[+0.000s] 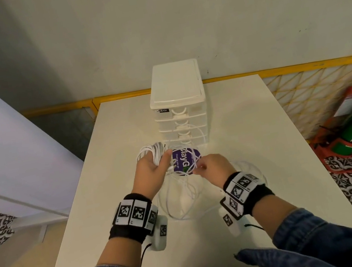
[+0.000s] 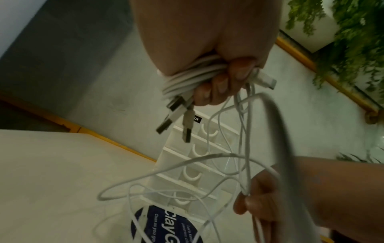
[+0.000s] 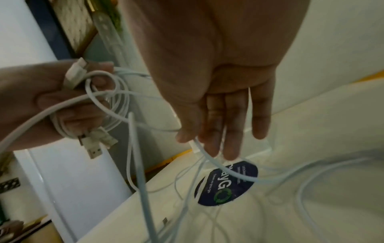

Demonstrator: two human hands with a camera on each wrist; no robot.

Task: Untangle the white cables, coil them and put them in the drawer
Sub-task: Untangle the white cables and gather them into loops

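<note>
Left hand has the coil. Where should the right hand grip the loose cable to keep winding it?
A judgement: keep the right hand pinching the loose cable on the bare run close to the coil in the left hand, coming from above. The rest hangs in crossing loops over the table; a lower grip would likely drag the tangle along.

1. White table (image 1: 258, 166), matte top, fills centre and lower frame in the head view; far edge just short of the wall.
2. Small white drawer unit (image 1: 179, 109) stands upright at the table's far centre; a stack of shut translucent drawers, black label at top left of its front.
3. Round purple sticker (image 1: 185, 161) flat on the top, just below the unit in frame.
4. Loose white cable loops (image 1: 182, 202) lie on the top at centre frame; some strands cross the sticker.
</note>
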